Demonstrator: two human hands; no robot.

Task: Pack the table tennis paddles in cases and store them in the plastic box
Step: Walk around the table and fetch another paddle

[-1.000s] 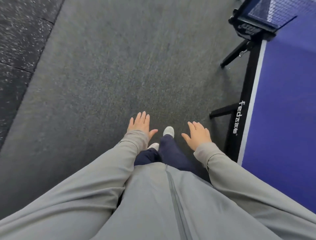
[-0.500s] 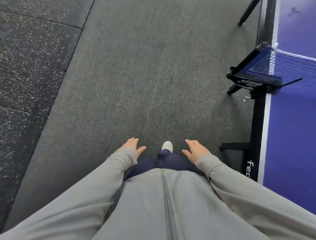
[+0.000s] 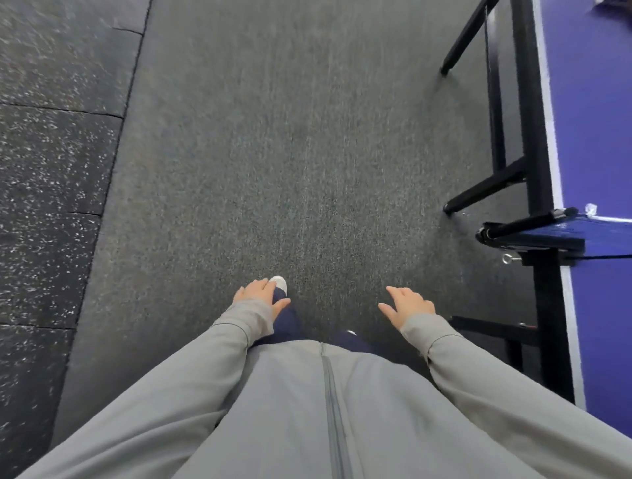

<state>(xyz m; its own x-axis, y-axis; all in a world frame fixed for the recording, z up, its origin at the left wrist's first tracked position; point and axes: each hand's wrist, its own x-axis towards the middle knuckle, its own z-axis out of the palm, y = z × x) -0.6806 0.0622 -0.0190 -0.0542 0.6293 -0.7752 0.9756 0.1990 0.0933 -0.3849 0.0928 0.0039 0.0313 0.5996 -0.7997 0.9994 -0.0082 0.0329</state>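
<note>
Far left: speckled black rubber tiles (image 3: 51,171), butted against a strip of grey carpet (image 3: 290,154) that fills the middle of the view. Low on the carpet, left grip (image 3: 258,295), fingers spread and relaxed, pinching nothing, hanging just over a white shoe (image 3: 278,283) set forward. Then right grip (image 3: 408,304), likewise spread and empty, palm down, well apart from the left. Both held free and slightly out from the body, probably for balance in a stride and ready to pick something up. Further right, black frame legs (image 3: 492,184) and a net clamp (image 3: 523,236) fixed at the edge of the blue counter (image 3: 595,136). No paddles, cases or plastic box in view. Only a dark shape (image 3: 615,4) at the counter's far corner, cut by the frame edge, too little to name. Judged as an approach alongside the counter, packing not yet begun.
</note>
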